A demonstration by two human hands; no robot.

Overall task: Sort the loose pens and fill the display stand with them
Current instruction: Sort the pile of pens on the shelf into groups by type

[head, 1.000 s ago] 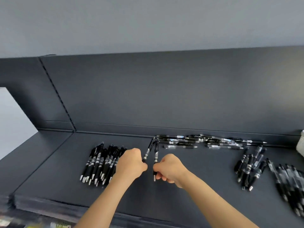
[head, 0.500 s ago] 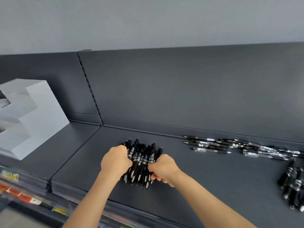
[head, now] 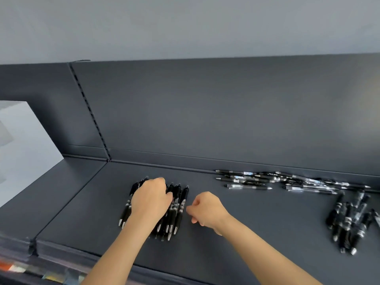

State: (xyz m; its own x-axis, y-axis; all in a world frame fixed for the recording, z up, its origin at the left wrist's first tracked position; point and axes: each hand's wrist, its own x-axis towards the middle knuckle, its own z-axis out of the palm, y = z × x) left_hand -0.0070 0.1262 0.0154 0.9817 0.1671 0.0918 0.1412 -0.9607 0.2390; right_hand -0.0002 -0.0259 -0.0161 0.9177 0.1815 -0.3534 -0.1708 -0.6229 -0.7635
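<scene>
A pile of black click pens (head: 178,210) lies side by side on the dark grey shelf (head: 257,233), tips toward me. My left hand (head: 151,200) rests on top of this pile with its fingers curled down over the pens, hiding the middle ones. My right hand (head: 205,210) hovers just right of the pile, apart from it. Its fingers are curled and nothing shows in them. The white stepped display stand (head: 26,145) stands on the neighbouring shelf section at far left, partly cut off by the frame edge.
A loose row of slim clear-barrelled pens (head: 277,182) lies along the shelf's back wall. Another heap of black pens (head: 349,223) sits at the far right. The shelf's front edge (head: 61,254) runs below my arms, with coloured labels underneath.
The view swung left, bringing the white stand into sight. My hands carried pens to the black pile and squared it. Now the right hand has drawn off and the left lies on top.
</scene>
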